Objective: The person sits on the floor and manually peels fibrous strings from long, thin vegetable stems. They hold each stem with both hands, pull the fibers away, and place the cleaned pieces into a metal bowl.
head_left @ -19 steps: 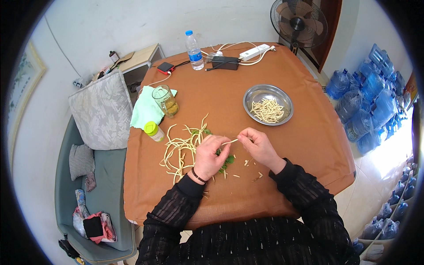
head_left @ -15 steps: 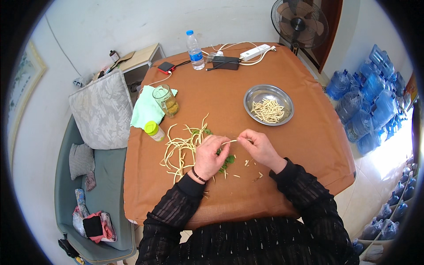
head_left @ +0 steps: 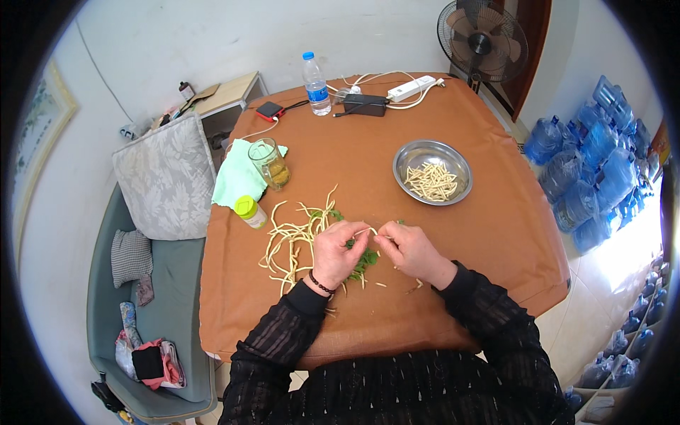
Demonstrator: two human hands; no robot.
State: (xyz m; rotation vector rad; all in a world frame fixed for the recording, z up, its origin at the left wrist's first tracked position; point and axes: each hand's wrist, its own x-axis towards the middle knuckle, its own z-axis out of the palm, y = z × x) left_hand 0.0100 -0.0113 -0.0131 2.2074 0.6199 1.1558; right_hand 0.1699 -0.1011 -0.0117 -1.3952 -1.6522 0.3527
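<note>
Pale yellow-green long beans [head_left: 283,244] lie in a loose tangle on the brown-covered table, left of and partly behind my left hand [head_left: 337,255]. Its fingers are pinched on one long bean [head_left: 372,231], and my right hand [head_left: 411,253] pinches the same bean close by, where it bends between the two. Green leaves [head_left: 365,265] rest below my left hand, partly hidden by it. Short bean scraps [head_left: 381,285] are scattered near my hands. Farther back on the right, a metal bowl [head_left: 405,185] holds many short bean pieces [head_left: 432,182].
Left of the beans stand a green-lidded jar [head_left: 249,211] and a glass mug [head_left: 269,166], beside a mint cloth [head_left: 237,173]. At the back are a water bottle [head_left: 316,85], a black adapter [head_left: 365,105] and a white power strip [head_left: 411,88]. A sofa [head_left: 173,297] stands left.
My right hand has moved left toward my left hand, and the bean between them now bends more. The whole view has shifted slightly.
</note>
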